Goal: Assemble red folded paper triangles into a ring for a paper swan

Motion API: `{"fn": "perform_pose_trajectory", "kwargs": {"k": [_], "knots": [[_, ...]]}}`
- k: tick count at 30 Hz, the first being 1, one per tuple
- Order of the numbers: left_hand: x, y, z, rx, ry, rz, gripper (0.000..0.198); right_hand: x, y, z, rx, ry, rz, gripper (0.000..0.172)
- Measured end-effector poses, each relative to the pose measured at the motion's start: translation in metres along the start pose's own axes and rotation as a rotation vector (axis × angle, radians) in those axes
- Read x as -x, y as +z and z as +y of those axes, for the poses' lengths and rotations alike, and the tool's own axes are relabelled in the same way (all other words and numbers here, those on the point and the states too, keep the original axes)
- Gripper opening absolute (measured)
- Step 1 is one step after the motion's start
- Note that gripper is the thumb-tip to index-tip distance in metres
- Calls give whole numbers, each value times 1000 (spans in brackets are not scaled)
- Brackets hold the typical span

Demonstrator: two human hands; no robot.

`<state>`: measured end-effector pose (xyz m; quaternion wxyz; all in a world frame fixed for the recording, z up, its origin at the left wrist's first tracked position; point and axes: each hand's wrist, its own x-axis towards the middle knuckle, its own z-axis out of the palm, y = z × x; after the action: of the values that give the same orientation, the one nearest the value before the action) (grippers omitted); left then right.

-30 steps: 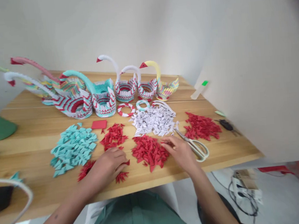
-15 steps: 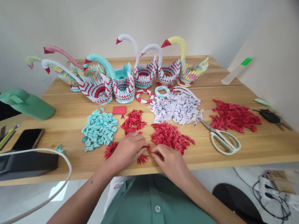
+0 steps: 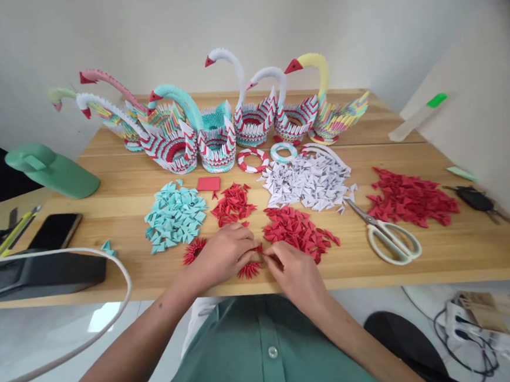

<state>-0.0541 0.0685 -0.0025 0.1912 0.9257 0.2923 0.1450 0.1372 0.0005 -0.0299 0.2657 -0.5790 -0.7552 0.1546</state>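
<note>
My left hand is closed near the table's front edge, its fingers gripping a chain of folded red paper pieces. One curved end of the red paper chain shows left of the wrist, and more spiky pieces show under the fingers; the hand hides the middle. Facing it, my right hand pinches a small folded red paper piece, which is close to the chain's end at the left fingertips. Whether the two touch is too small to tell. Just beyond the right hand lies a pile of red paper triangles.
Beyond are a smaller red pile, turquoise pieces and white pieces. Scissors and another red pile lie right. Several paper swans line the back. A green bottle, phone and white cable are left.
My right fingers have come slightly closer to the left fingertips with the red piece. The whole view has shifted a little; the piles and swans stay in place.
</note>
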Motion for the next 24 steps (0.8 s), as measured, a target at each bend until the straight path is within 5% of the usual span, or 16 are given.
{"fn": "perform_pose_trajectory", "kwargs": {"k": [24], "knots": [[-4, 3, 0, 6, -2, -21, 23, 1, -2, 4, 48, -58, 51, 19]]}}
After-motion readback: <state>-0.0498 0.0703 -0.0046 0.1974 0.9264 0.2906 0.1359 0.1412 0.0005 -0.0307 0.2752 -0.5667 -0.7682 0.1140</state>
